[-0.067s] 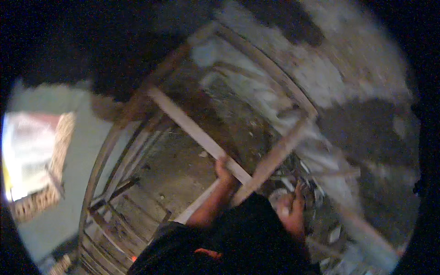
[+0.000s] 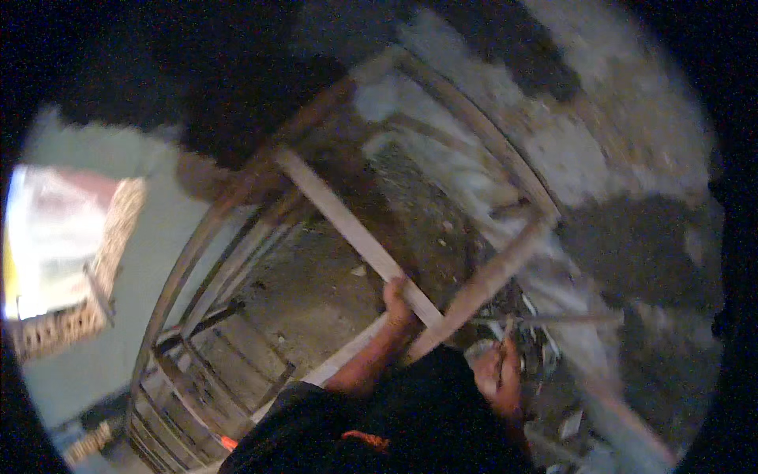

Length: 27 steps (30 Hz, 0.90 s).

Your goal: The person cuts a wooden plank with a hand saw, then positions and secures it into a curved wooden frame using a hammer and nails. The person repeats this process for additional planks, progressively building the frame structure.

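Note:
A pale wooden slat (image 2: pixel 355 233) slants from the far left down to the middle, where it meets a browner wooden bar (image 2: pixel 497 272) at a corner. My left hand (image 2: pixel 399 304) grips the slat close to that corner, its fingers partly hidden. Right of the corner, below the bar, is my right hand (image 2: pixel 501 375) with its fingers curled. Whatever it may hold is too dim and blurred to make out. Both pieces belong to or lie against a large wooden frame (image 2: pixel 513 162) with long side rails.
A slatted wooden rack (image 2: pixel 209 395) stands at the lower left. Beyond it, bright light enters through an opening (image 2: pixel 59 245) edged with brick in a green wall (image 2: pixel 162 245). Debris lies on the dirt floor (image 2: pixel 304 296). A patchy plastered wall (image 2: pixel 624 134) rises at right.
The whole view has shifted slightly, so the frame sits a little lower and farther right. My left hand keeps its grip on the slat; my right hand stays close to the corner.

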Available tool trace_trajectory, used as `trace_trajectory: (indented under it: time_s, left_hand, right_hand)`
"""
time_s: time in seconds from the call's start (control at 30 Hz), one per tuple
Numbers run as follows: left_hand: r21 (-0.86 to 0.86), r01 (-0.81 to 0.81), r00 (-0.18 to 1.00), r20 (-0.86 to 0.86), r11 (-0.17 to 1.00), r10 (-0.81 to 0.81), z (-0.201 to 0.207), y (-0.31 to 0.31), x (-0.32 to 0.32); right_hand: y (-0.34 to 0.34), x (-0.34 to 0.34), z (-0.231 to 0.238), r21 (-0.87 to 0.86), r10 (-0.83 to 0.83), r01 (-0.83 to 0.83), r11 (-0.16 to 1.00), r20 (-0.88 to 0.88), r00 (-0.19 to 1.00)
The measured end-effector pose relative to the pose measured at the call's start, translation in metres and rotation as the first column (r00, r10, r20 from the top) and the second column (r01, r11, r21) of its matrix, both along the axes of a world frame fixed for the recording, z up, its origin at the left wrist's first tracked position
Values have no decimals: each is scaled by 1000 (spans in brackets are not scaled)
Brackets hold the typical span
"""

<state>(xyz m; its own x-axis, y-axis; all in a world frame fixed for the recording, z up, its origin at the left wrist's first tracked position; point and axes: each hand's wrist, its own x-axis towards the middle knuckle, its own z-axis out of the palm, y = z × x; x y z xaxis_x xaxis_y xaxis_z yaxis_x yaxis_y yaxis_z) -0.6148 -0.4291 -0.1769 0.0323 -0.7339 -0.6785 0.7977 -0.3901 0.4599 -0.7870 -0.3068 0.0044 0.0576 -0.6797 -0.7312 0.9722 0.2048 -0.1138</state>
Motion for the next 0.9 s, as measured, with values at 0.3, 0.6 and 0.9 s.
trace_trajectory:
  time_s: [0.3, 0.6, 0.9]
  left_hand:
    - [-65, -11, 825, 564, 998, 46, 41, -150, 93]
    - [102, 81, 345, 930, 991, -124, 19, -301, 157]
    - [44, -106, 618, 786, 993, 31, 55, -290, 150]
  right_hand:
    - [-4, 8, 17, 370, -19, 88, 925, -188, 982]
    - [-73, 20, -7, 338, 314, -8, 941, -864, 394]
    - [-256, 129, 20, 418, 363, -717, 558, -900, -241]
